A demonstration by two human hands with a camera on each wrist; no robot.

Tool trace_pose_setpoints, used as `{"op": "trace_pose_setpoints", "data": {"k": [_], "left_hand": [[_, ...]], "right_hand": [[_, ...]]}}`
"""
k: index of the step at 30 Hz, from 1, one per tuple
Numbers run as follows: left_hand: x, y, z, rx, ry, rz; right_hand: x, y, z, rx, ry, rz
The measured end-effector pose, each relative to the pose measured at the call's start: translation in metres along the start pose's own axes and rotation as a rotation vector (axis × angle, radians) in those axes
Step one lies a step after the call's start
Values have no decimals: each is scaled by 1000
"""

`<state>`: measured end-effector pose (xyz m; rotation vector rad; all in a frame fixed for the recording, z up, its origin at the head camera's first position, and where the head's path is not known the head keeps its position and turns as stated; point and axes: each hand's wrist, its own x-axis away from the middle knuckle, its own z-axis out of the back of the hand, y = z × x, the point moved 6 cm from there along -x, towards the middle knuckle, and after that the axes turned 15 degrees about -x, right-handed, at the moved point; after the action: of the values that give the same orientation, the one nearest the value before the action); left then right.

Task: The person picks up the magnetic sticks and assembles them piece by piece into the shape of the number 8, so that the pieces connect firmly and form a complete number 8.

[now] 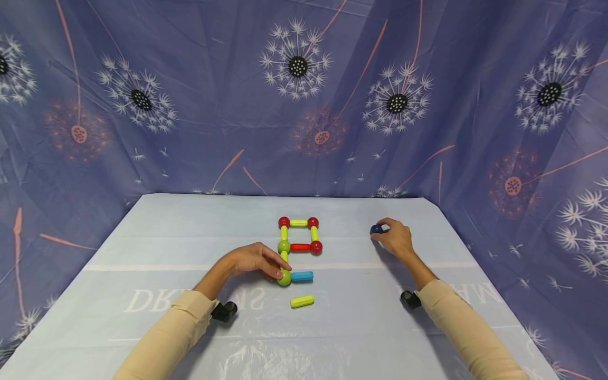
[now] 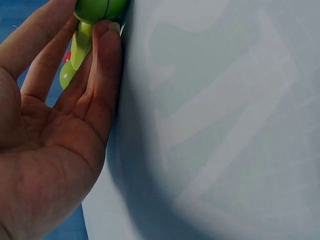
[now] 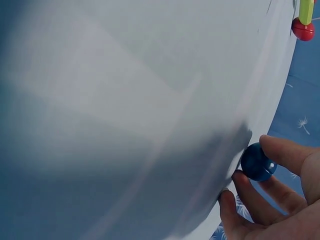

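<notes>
My left hand (image 1: 256, 260) holds a green ball (image 1: 284, 278) at the near end of a ball-and-rod figure, thumb and fingers about it. A blue rod (image 1: 302, 276) sticks out to the right of that ball. Beyond it, a light green rod (image 1: 284, 257) runs to a second green ball (image 1: 283, 246), the corner of a four-sided frame with red balls and one red rod (image 1: 300, 247). Over at the right, my right hand (image 1: 397, 238) pinches a dark blue ball (image 3: 258, 162) between thumb and fingertips, close over the table.
A loose yellow-green rod (image 1: 302, 301) lies just in front of the blue rod. The table (image 1: 361, 327) wears a pale, shiny cover with printed letters. Behind and at the sides hangs a blue curtain (image 1: 214, 105) with dandelion prints.
</notes>
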<state>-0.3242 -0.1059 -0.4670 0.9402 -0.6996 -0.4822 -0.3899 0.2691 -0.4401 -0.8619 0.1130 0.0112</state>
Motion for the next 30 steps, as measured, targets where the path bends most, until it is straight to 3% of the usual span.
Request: {"op": "trace_pose_setpoints", "data": {"k": [8,14,19,30], "left_hand": [[1,2,0,3,6,4],[0,1,0,-1,3,5],[0,1,0,-1,5,5],[0,2,0,-20,13,11]], "right_hand": [[4,-3,0,-18,-1,15],[15,-17,-10,-68,-44,45],[30,-37,-25,-118,-105,77],[67,-83,-69,-123,-245,175]]}}
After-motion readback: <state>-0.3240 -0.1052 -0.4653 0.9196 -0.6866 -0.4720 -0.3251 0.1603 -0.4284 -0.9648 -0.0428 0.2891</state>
